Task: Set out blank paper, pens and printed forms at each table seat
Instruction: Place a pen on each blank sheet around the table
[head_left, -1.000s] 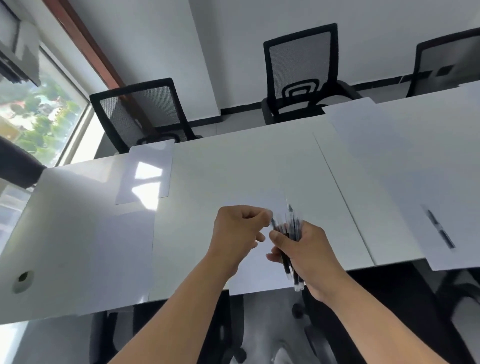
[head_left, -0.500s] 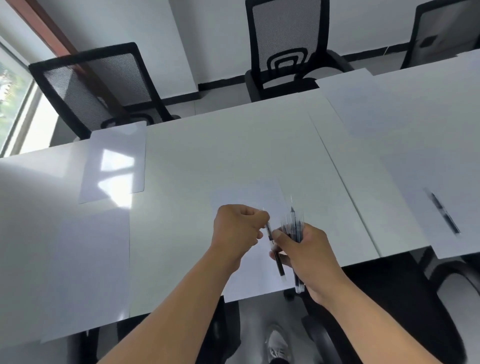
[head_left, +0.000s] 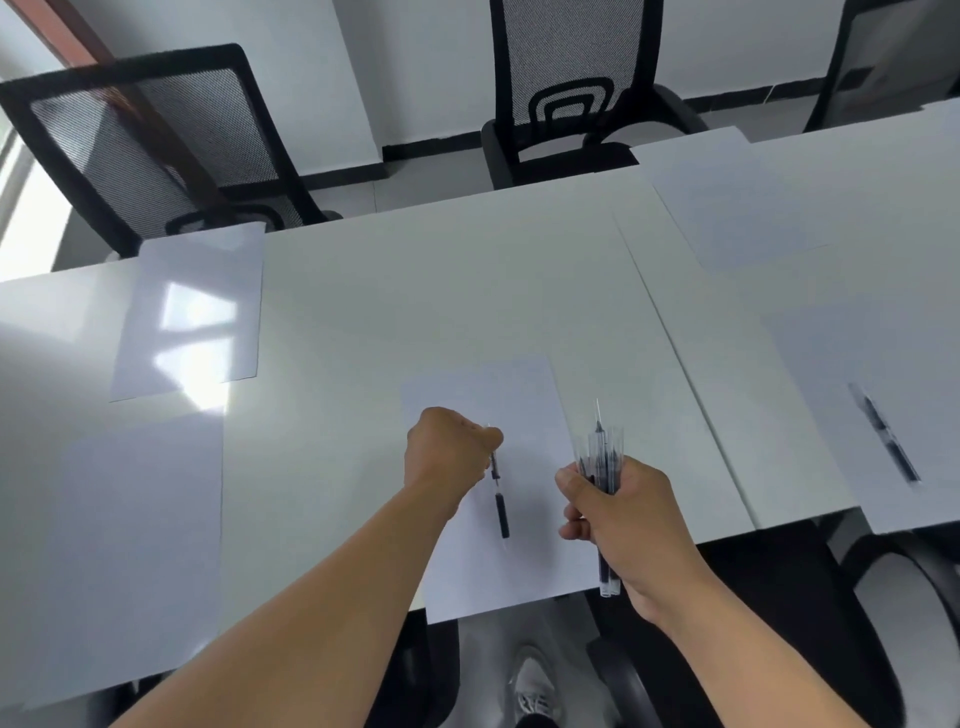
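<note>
A blank sheet (head_left: 514, 400) lies at the near edge of the white table (head_left: 415, 291), right in front of me. My left hand (head_left: 449, 449) pinches the top end of a single black pen (head_left: 500, 499) over that sheet. My right hand (head_left: 618, 512) grips a bundle of clear-barrelled pens (head_left: 602, 457), held upright just right of the sheet. Another sheet (head_left: 862, 364) at the right seat carries a black pen (head_left: 885, 434). Blank sheets lie at the far left (head_left: 192, 306), near left (head_left: 140, 545) and far right (head_left: 727, 197).
Three black mesh chairs stand along the far side, one at the left (head_left: 156, 140), one in the middle (head_left: 566, 88) and one at the right edge (head_left: 893, 57). Chairs (head_left: 909, 597) also sit under the near edge. My shoe (head_left: 530, 686) shows below.
My left hand has drawn one pen out of the bundle and moved left with it over the sheet. My right hand shifted right with the remaining pens. The view tilted down.
</note>
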